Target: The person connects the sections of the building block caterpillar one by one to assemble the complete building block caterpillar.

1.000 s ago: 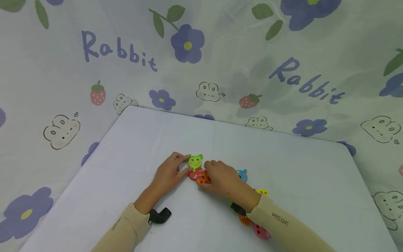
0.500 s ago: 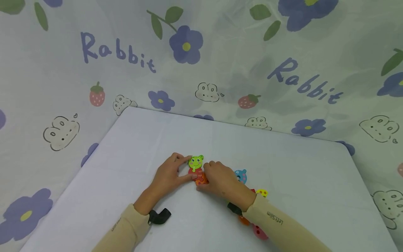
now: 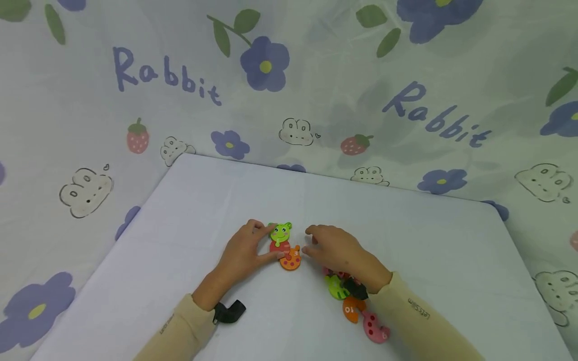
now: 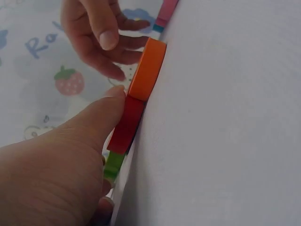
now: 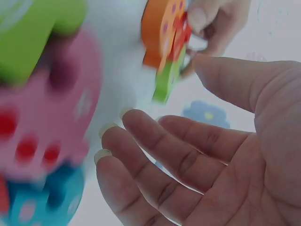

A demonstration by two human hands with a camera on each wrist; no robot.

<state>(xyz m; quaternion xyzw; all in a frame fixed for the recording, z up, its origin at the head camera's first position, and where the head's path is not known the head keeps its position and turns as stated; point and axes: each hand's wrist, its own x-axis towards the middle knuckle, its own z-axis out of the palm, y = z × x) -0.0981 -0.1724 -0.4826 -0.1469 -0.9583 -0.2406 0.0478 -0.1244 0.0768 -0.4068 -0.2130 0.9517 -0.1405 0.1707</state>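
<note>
My left hand holds a short joined row of number puzzle pieces on the white table, its thumb on the red piece and a fingertip at the green smiling-face piece. Below the red one, the dotted orange piece marked 3 lies locked onto it. In the left wrist view the orange piece, red piece and green piece line up edge to edge. Just right of the row, my right hand hovers with spread, relaxed fingers and holds nothing.
Loose pieces lie under and beside my right forearm: a striped green piece, an orange piece marked 10 and a pink piece. A blue piece shows in the right wrist view. A patterned cloth hangs behind the table.
My right hand has let go of the orange piece and moved right, covering the blue face piece and the yellow piece. The left hand stays at the row, its thumb now on the red piece.
</note>
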